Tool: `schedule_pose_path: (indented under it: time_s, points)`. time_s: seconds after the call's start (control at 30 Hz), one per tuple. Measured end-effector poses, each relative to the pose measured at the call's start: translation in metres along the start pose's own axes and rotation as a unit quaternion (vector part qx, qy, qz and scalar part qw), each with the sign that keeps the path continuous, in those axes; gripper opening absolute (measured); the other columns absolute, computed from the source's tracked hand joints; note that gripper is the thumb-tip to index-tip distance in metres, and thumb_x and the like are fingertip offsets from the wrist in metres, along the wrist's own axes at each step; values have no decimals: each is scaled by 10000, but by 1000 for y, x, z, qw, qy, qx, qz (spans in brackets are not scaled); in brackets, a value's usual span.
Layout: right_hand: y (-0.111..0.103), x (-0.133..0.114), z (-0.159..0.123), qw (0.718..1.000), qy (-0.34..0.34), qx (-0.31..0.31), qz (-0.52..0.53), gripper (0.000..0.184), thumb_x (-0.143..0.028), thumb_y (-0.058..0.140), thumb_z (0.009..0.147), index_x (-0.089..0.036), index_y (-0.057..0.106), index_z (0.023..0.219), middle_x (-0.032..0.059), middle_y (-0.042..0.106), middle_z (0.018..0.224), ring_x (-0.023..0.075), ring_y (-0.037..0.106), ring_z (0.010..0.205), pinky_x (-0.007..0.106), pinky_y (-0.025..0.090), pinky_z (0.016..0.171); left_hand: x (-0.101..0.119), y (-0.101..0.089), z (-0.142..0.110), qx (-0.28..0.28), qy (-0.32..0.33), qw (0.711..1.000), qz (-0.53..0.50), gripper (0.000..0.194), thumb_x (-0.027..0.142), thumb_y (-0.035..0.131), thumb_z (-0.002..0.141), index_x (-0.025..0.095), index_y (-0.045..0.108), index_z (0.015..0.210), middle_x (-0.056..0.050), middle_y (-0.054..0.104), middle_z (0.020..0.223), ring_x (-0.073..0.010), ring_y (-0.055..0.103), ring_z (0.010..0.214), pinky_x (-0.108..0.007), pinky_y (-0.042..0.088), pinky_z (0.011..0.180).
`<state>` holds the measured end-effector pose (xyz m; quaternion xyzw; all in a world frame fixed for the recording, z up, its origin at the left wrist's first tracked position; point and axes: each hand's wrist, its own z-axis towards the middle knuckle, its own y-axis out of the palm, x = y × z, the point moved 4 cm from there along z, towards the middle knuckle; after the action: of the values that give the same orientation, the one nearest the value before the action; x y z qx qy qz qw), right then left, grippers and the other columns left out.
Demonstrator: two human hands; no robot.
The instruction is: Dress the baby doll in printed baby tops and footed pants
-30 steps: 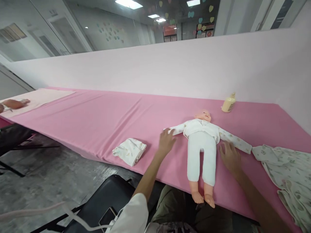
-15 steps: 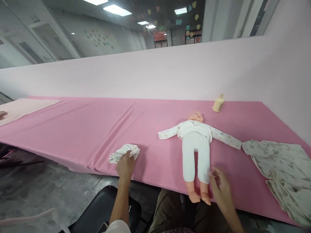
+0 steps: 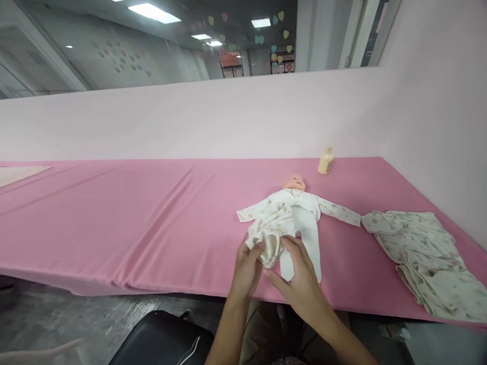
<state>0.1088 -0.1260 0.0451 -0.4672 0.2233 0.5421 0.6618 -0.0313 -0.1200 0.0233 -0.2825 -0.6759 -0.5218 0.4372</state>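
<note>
A small white printed garment (image 3: 271, 235), bunched up with a round opening toward me, is held above the doll's legs. My left hand (image 3: 247, 263) grips its left side between thumb and fingers. My right hand (image 3: 299, 268) has its curled fingers on the garment's right edge, with the thumb stretched out below. Behind them a baby doll (image 3: 294, 183) lies on its back, head toward the wall. It wears a white long-sleeved top (image 3: 338, 210) with printed sleeves and plain white trousers (image 3: 310, 238). The garment and my hands hide one trouser leg and the doll's feet.
The pink-covered table (image 3: 160, 213) runs along a white wall (image 3: 171, 121). A pale pump bottle (image 3: 325, 161) stands at the back, beyond the doll. Printed cloth (image 3: 429, 258) lies heaped on the right. A black chair (image 3: 163, 339) stands at the table's front, lower left.
My left hand has brought the garment from the table on the left to over the doll's legs. My right hand has moved left from beside the doll's leg to the garment. The view has shifted.
</note>
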Motion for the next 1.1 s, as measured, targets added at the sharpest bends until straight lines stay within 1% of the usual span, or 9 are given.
schedule_pose_path:
  time_s: [0.17, 0.3, 0.5, 0.57, 0.7, 0.77, 0.83, 0.97, 1.1]
  points:
    - [-8, 15, 5, 982, 152, 54, 96, 167, -276, 494, 880, -200, 624, 950, 58, 675, 938, 200, 630, 858, 346, 524, 781, -10, 6, -11, -80, -17, 996, 46, 434, 349, 713, 785, 141, 666, 1164, -119, 702, 1092, -242, 659, 995, -320, 531, 846]
    - [-39, 35, 8, 934, 263, 113, 215, 180, -343, 577, 849, -202, 623, 951, 39, 683, 896, 189, 625, 795, 291, 496, 666, -2, -21, 0, 4, -20, 994, 104, 495, 430, 689, 790, 139, 645, 1188, -119, 702, 1074, -254, 666, 974, -319, 545, 787]
    - [-64, 42, 25, 880, 234, 199, 363, 419, -375, 709, 778, -274, 549, 1152, 36, 666, 1036, 178, 634, 835, 271, 494, 634, 24, -43, 3, 166, 112, 932, 302, 669, 467, 622, 839, 288, 385, 1438, -92, 400, 1501, -284, 427, 1350, -416, 431, 1059]
    - [-57, 36, 28, 892, 239, 153, 352, 550, -395, 686, 803, -300, 483, 1305, 44, 660, 1050, 176, 629, 809, 283, 504, 630, 28, -26, 0, 100, 133, 908, 384, 747, 469, 627, 840, 340, 281, 1490, -56, 243, 1586, -287, 286, 1438, -447, 336, 1140]
    - [-48, 20, 28, 927, 229, 45, 293, 568, -416, 614, 861, -309, 452, 1395, 25, 657, 1007, 171, 622, 825, 293, 522, 691, 31, 21, 7, -167, 104, 880, 433, 948, 474, 699, 781, 370, 128, 1530, -60, 146, 1616, -311, 203, 1467, -492, 289, 1156]
    - [-54, 15, 28, 945, 200, 2, 259, 533, -407, 600, 872, -309, 479, 1382, 26, 655, 1058, 181, 624, 927, 310, 525, 789, 39, 38, 17, -245, 102, 867, 422, 995, 450, 745, 737, 356, 148, 1527, -74, 216, 1596, -306, 251, 1450, -458, 327, 1134]
    - [-62, 12, 30, 954, 160, -61, 248, 502, -379, 584, 883, -305, 489, 1370, 41, 645, 1134, 195, 611, 1035, 342, 512, 883, 46, 49, 27, -306, 83, 850, 421, 752, 400, 710, 772, 318, 377, 1441, -71, 449, 1464, -277, 438, 1333, -405, 407, 1064]
    - [-77, 7, 34, 958, 71, -190, 200, 531, -277, 555, 875, -319, 426, 1389, 56, 610, 1195, 190, 609, 1040, 369, 511, 898, 60, 60, 36, -336, 88, 834, 429, 201, 279, 605, 828, 222, 650, 1015, -20, 664, 999, -173, 613, 934, -306, 488, 854]
    - [-90, -2, 49, 991, -1, -134, -15, 273, -235, 560, 850, -281, 586, 1118, 42, 601, 1041, 198, 574, 974, 354, 496, 852, 73, 68, 32, -300, 114, 861, 394, 172, 321, 671, 783, 190, 599, 868, 8, 601, 797, -108, 548, 693, -218, 459, 619]
